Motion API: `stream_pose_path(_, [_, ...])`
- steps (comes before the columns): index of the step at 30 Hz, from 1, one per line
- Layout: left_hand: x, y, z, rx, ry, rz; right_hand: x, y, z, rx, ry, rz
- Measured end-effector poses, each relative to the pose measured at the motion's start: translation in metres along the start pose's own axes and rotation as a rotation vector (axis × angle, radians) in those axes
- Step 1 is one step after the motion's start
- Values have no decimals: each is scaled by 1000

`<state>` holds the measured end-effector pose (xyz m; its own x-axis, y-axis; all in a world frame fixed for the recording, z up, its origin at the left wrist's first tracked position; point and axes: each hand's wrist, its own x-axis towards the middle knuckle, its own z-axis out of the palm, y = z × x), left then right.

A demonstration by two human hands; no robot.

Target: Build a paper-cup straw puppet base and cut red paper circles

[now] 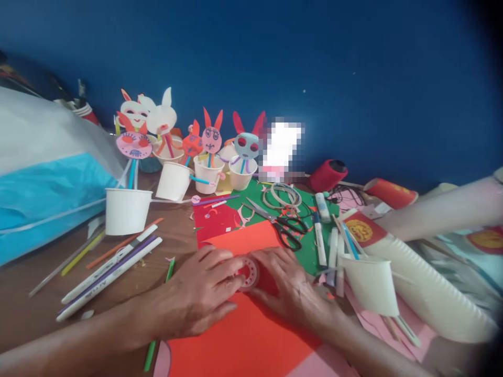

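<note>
A small round disc [249,273] with a ring of little holes lies over orange-red paper [236,335]. My left hand [204,290] reaches in from the left, its bent fingers pressed together at the disc's near edge. On the other side my right hand [288,285] rests on the paper, thumb and fingers apart around the disc, without clearly gripping it. Beyond the fingers are scissors [281,222] with black handles, lying on green paper [312,256]. A green straw [150,356] is partly hidden under my left forearm.
White paper cups [128,212] carrying paper rabbit faces stand at the back left. Markers [112,277] lie at left, more pens [320,243] at right. A cup with sticks [371,285] stands by my right arm. Another person's arm [444,207] reaches in at right.
</note>
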<state>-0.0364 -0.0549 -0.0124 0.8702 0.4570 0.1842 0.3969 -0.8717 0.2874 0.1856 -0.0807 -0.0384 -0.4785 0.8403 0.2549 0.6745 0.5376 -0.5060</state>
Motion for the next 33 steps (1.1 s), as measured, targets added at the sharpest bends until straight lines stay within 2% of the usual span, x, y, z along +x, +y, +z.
stream_pose_path(5, [2, -2, 1, 43, -46, -16, 3, -4, -6, 52, -48, 24])
stream_pose_path(10, [6, -4, -1, 72, -77, 9, 0, 0, -7, 105, -31, 1])
stream_pose_path(15, [4, -2, 3, 53, -65, -5, -6, 12, -6, 195, 107, 122])
stream_pose_path(21, [2, -3, 6, 14, -59, -3, -5, 20, -3, 333, 197, 254])
stream_pose_path(26, [1, -3, 11, -3, 25, -32, -1, 20, -5, 419, 267, 281])
stream_pose_path(30, [2, -3, 10, 0, -13, 10, -3, 19, -8, 476, 337, 330])
stream_pose_path(33, [2, -3, 7, 26, -39, 27, -4, 22, -13, 395, 396, 285])
